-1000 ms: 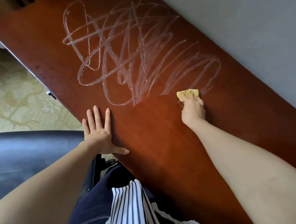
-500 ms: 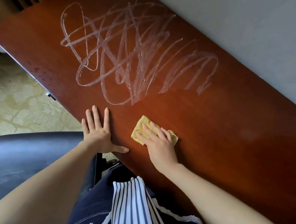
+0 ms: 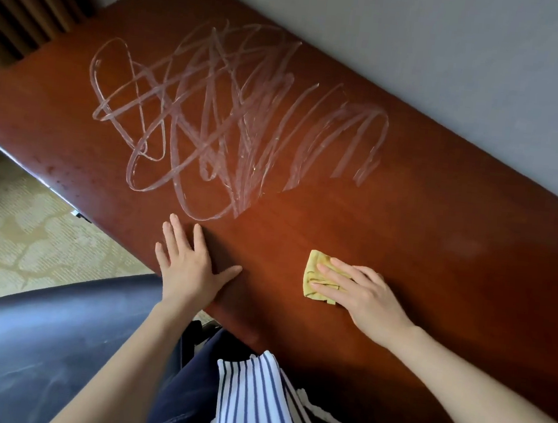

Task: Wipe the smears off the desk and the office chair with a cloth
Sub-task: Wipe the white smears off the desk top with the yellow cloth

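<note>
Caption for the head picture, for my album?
Right hand presses yellow cloth on the desk near the smears; left hand rests flat.

Single head-worn wide-angle view.
Looks forward and steeply down, close over the desk (image 3: 440,235); wall (image 3: 459,58) along the top right.

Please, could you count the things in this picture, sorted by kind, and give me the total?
Desks: 1, the brown desk
Office chairs: 1, the dark chair
Cloths: 1, the yellow cloth
Hands: 2, left hand and right hand
Smear patches: 1, the scribbled smears
Total: 6
</note>
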The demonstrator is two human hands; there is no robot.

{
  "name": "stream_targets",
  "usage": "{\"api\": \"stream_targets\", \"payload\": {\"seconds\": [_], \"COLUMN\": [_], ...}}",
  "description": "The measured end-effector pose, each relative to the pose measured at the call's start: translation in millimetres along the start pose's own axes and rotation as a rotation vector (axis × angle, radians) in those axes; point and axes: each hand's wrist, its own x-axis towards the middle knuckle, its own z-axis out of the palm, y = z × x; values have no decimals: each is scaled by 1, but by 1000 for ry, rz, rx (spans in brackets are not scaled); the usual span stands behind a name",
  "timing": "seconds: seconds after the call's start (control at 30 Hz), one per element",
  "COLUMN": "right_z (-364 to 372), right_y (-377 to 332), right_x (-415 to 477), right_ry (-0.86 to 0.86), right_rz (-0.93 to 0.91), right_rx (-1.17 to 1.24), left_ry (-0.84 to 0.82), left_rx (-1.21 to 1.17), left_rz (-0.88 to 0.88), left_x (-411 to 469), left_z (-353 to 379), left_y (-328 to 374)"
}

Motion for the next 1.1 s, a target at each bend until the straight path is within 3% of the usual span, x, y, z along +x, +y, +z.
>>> {"api": "stream_targets", "payload": {"seconds": [0.13, 0.3, 0.47, 0.93, 1.1], "right_z": [-7, -10, -11, -34, -27], "right_y": [11, 19, 38, 155, 147], "right_x": [2, 9, 24, 116, 164], "right_ry": [-9, -28, -50, -6, 42], "right_rz": [138, 339, 535, 912, 1017], "right_rx": [-2, -11, 2, 30, 50], "left_ry": [96, 43, -19, 33, 47], "left_rx": [3, 158, 248, 121, 133], "left_rz": [237, 603, 809, 864, 871], "left_x": [6, 37, 68, 82, 83], "left_z": [4, 13, 18, 23, 24], "left_y": [31, 67, 84, 84, 84]}}
